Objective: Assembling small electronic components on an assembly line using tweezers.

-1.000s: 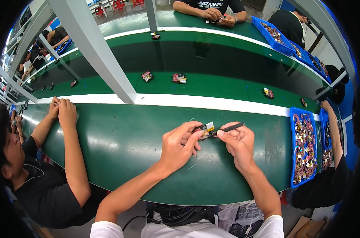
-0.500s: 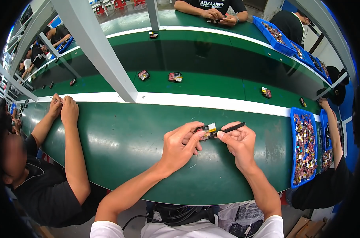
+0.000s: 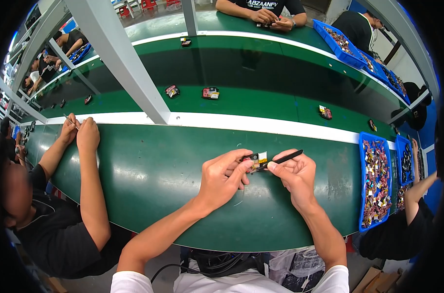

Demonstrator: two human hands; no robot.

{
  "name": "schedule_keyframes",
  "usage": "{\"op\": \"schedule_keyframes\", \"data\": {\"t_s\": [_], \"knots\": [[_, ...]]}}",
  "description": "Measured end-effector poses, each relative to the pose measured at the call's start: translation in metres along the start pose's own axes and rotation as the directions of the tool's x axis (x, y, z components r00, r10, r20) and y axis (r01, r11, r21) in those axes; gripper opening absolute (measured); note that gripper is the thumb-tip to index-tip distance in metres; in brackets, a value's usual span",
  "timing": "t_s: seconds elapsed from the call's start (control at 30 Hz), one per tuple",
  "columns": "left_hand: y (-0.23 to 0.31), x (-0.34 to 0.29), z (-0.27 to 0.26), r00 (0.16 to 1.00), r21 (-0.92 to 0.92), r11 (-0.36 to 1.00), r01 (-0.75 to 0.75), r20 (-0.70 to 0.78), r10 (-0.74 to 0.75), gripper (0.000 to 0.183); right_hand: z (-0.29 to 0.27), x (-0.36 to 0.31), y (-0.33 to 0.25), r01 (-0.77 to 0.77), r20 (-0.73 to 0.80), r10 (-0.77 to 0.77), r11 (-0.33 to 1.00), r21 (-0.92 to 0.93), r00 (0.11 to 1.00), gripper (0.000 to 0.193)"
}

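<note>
Above the green bench, my left hand (image 3: 224,176) is closed around a small electronic module (image 3: 254,160) with a dark casing, red parts and a silver-white piece with yellow at its upper right. My right hand (image 3: 295,177) pinches a slim black pen-like tool (image 3: 287,156), perhaps tweezers. The tool's rear end points up and right, while its front reaches the module's lower right side. Fingers hide part of the module, and whether the tip touches it is too small to tell.
Similar modules (image 3: 210,93) lie spaced along the green conveyor (image 3: 261,101) beyond a white rail (image 3: 222,125). A blue tray (image 3: 361,195) full of small parts stands at my right. A grey post (image 3: 117,58) rises front left. Co-workers sit left, right and across.
The modules on the conveyor have shifted slightly left. The co-worker's arm at the right has drawn back from the belt. My hands stay nearly in place, still holding the module and tool.
</note>
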State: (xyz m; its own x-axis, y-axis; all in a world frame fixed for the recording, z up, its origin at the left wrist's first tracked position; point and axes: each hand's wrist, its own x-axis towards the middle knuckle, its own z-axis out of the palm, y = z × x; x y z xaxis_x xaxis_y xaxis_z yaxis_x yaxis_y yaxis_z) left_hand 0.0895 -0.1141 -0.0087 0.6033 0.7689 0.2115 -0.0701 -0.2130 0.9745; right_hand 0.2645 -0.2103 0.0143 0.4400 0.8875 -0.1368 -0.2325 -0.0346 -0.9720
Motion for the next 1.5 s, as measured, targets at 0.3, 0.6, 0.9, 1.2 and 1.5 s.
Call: {"op": "schedule_keyframes", "data": {"t_s": [0.3, 0.6, 0.9, 1.2, 1.5], "knots": [[-0.005, 0.007, -0.007, 0.954, -0.337, 0.896, 0.29, 0.174, -0.244, 0.033, -0.003, 0.001, 0.017, 0.243, 0.031, -0.242, 0.969, -0.051, 0.97, 0.019], [-0.01, 0.008, -0.01, 0.957, -0.367, 0.888, 0.277, 0.188, -0.221, 0.033, 0.001, -0.003, 0.02, 0.438, 0.044, -0.439, 0.874, -0.21, 0.898, 0.016], [-0.007, 0.007, -0.011, 0.958, -0.372, 0.887, 0.274, 0.182, -0.22, 0.032, 0.003, -0.004, 0.019, 0.487, 0.051, -0.493, 0.83, -0.272, 0.868, 0.015], [-0.003, 0.009, -0.012, 0.961, -0.385, 0.885, 0.264, 0.18, -0.208, 0.031, 0.005, -0.005, 0.019, 0.5, 0.059, -0.508, 0.81, -0.305, 0.859, 0.016], [-0.002, 0.007, -0.012, 0.968, -0.366, 0.899, 0.242, 0.15, -0.199, 0.029, 0.006, -0.003, 0.018, 0.42, 0.014, -0.428, 0.88, -0.222, 0.904, 0.019]]}}
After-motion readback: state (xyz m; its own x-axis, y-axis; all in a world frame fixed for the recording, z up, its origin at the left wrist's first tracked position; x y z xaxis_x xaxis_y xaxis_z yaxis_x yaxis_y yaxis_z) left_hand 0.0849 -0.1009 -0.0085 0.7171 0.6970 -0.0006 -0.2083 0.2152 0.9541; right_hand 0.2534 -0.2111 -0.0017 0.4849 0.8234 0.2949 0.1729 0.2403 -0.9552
